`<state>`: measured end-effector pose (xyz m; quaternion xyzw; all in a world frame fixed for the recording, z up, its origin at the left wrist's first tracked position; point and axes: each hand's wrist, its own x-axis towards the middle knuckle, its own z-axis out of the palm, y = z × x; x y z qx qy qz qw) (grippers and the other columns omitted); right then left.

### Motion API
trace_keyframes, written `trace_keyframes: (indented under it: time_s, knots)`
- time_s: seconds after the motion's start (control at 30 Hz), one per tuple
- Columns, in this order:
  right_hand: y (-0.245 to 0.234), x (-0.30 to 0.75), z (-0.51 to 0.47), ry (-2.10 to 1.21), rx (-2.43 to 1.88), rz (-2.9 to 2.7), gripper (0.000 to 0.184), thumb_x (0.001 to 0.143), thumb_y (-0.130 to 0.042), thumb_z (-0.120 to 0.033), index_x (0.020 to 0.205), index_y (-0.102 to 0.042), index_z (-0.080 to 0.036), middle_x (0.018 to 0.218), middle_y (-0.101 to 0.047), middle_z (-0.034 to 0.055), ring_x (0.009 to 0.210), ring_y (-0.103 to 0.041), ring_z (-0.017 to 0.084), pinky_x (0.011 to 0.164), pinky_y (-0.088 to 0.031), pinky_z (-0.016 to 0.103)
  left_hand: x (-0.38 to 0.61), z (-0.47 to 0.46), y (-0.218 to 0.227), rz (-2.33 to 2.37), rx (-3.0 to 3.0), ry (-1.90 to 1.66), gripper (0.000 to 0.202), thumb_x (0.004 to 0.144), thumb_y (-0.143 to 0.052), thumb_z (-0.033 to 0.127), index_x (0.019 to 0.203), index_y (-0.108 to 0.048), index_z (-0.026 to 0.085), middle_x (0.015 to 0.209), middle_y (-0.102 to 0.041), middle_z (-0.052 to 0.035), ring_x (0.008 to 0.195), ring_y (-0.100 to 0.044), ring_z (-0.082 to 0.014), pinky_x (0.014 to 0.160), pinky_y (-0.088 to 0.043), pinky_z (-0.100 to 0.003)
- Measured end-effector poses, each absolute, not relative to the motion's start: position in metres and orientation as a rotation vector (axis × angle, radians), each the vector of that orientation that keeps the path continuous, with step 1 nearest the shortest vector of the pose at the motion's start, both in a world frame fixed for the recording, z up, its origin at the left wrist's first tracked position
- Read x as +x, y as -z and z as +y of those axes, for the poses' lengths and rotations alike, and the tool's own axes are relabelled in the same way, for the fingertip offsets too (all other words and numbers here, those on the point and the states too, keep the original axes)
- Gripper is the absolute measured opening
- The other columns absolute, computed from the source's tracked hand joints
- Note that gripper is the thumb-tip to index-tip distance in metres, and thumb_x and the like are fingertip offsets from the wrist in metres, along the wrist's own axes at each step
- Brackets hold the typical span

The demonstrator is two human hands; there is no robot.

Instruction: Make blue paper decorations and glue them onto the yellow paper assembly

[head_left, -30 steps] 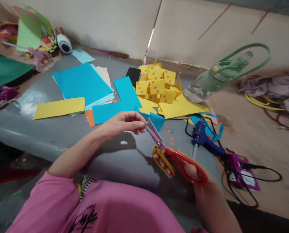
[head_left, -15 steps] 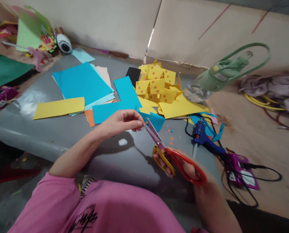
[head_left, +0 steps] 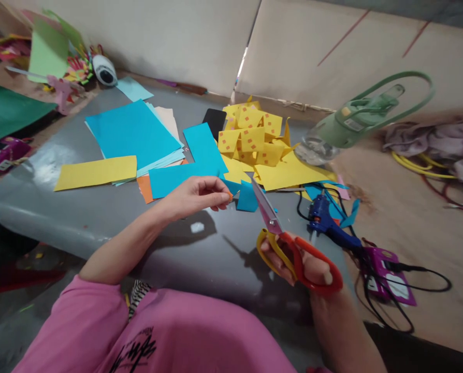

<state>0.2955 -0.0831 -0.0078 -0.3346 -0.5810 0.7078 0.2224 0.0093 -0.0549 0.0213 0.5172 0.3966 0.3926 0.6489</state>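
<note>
My left hand [head_left: 202, 196] pinches a tiny piece of orange paper [head_left: 230, 197] between thumb and fingertips, above the grey table. In my right hand [head_left: 293, 261] is a pair of scissors [head_left: 272, 224] with one red and one yellow handle. Their blades point up and away, nearly together, a short way right of the orange piece and apart from it. Behind my hands lie blue paper strips [head_left: 204, 147] and a pile of yellow paper pieces [head_left: 250, 140], several of them bearing small orange squares.
Blue sheets [head_left: 134, 132] and a yellow strip [head_left: 97, 172] lie at left. On the right are a blue glue gun [head_left: 328, 220] with black cables, a purple box [head_left: 390, 277] and a green-topped bottle [head_left: 344, 124]. A black phone [head_left: 215, 122] rests behind the strips.
The scissors have moved right, away from my left hand, and their blades have come closer together. My left hand stays almost in place, still pinching the orange paper.
</note>
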Motion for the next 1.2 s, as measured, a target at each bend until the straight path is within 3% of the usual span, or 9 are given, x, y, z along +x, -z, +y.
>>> trace_keyframes:
  time_s: [0.17, 0.4, 0.5, 0.6, 0.67, 0.77, 0.93, 1.07, 1.2]
  knots:
    - [0.016, 0.294, -0.08, -2.05, -0.869, -1.392, 0.082, 0.055, -0.062, -0.094, 0.09, -0.066, -0.019, 0.058, -0.051, -0.0038, 0.034, -0.039, 0.008, 0.028, -0.031, 0.022, 0.01, -0.054, -0.018, 0.922, 1.086, -0.873, 0.031, 0.075, -0.079, 0.044, 0.08, -0.068, 0.016, 0.077, -0.072, -0.0034, 0.072, -0.066, -0.0134, 0.068, -0.05, -0.026]
    - [0.004, 0.295, -0.082, -1.931, -0.999, -1.546, 0.077, 0.062, -0.065, -0.089, 0.097, -0.064, -0.02, 0.064, -0.051, -0.0038, 0.039, -0.039, 0.008, 0.032, -0.033, 0.023, 0.009, -0.052, -0.017, 0.987, 1.162, -0.861, 0.027, 0.076, -0.078, 0.042, 0.081, -0.069, 0.017, 0.078, -0.072, -0.0029, 0.072, -0.065, -0.013, 0.066, -0.048, -0.025]
    - [-0.013, 0.298, -0.084, -1.51, -1.443, -1.799, 0.059, 0.069, -0.073, -0.073, 0.096, -0.063, -0.021, 0.074, -0.06, 0.0008, 0.053, -0.051, 0.013, 0.044, -0.041, 0.026, 0.012, -0.052, -0.01, 1.101, 1.319, -0.808, 0.025, 0.076, -0.078, 0.04, 0.08, -0.07, 0.017, 0.078, -0.072, -0.0036, 0.071, -0.063, -0.0134, 0.065, -0.046, -0.026]
    - [-0.023, 0.304, -0.085, -0.779, -1.882, -2.069, 0.046, 0.081, -0.065, -0.063, 0.098, -0.064, -0.02, 0.085, -0.069, 0.0075, 0.07, -0.061, 0.022, 0.06, -0.044, 0.032, 0.018, -0.053, -0.001, 1.143, 1.41, -0.679, 0.023, 0.078, -0.074, 0.04, 0.08, -0.07, 0.017, 0.079, -0.072, -0.0048, 0.068, -0.063, -0.0141, 0.061, -0.045, -0.026]
    - [-0.021, 0.308, -0.086, -0.383, -2.116, -2.163, 0.044, 0.087, -0.057, -0.061, 0.098, -0.064, -0.019, 0.091, -0.071, 0.0116, 0.077, -0.065, 0.028, 0.063, -0.042, 0.034, 0.023, -0.054, 0.004, 1.159, 1.468, -0.589, 0.024, 0.081, -0.07, 0.041, 0.082, -0.07, 0.017, 0.08, -0.073, -0.0056, 0.067, -0.063, -0.0147, 0.057, -0.044, -0.026]
    - [-0.014, 0.31, -0.09, -0.067, -2.327, -2.229, 0.046, 0.092, -0.051, -0.06, 0.102, -0.063, -0.017, 0.103, -0.072, 0.016, 0.088, -0.068, 0.034, 0.062, -0.041, 0.035, 0.029, -0.056, 0.011, 1.191, 1.603, -0.486, 0.022, 0.085, -0.063, 0.038, 0.087, -0.072, 0.018, 0.083, -0.075, -0.0051, 0.068, -0.064, -0.0146, 0.058, -0.043, -0.025]
    - [-0.006, 0.311, -0.093, -0.024, -2.355, -2.201, 0.051, 0.095, -0.048, -0.061, 0.117, -0.062, -0.017, 0.118, -0.071, 0.0159, 0.1, -0.07, 0.035, 0.065, -0.044, 0.036, 0.036, -0.058, 0.02, 1.176, 1.706, -0.457, 0.022, 0.085, -0.06, 0.035, 0.091, -0.073, 0.019, 0.087, -0.076, -0.0037, 0.078, -0.067, -0.0161, 0.068, -0.045, -0.026]
    - [-0.005, 0.315, -0.092, -0.055, -2.324, -2.183, 0.05, 0.095, -0.049, -0.06, 0.119, -0.062, -0.017, 0.12, -0.071, 0.0155, 0.103, -0.069, 0.034, 0.07, -0.046, 0.036, 0.041, -0.062, 0.022, 1.163, 1.689, -0.523, 0.02, 0.083, -0.063, 0.037, 0.085, -0.07, 0.019, 0.086, -0.076, -0.0038, 0.081, -0.068, -0.0176, 0.071, -0.046, -0.027]
    - [-0.004, 0.32, -0.091, -0.066, -2.341, -2.18, 0.047, 0.095, -0.053, -0.056, 0.12, -0.062, -0.017, 0.119, -0.071, 0.015, 0.102, -0.07, 0.034, 0.071, -0.047, 0.036, 0.042, -0.064, 0.018, 1.168, 1.667, -0.521, 0.022, 0.085, -0.062, 0.04, 0.084, -0.068, 0.018, 0.082, -0.076, -0.0042, 0.075, -0.067, -0.0167, 0.069, -0.046, -0.027]
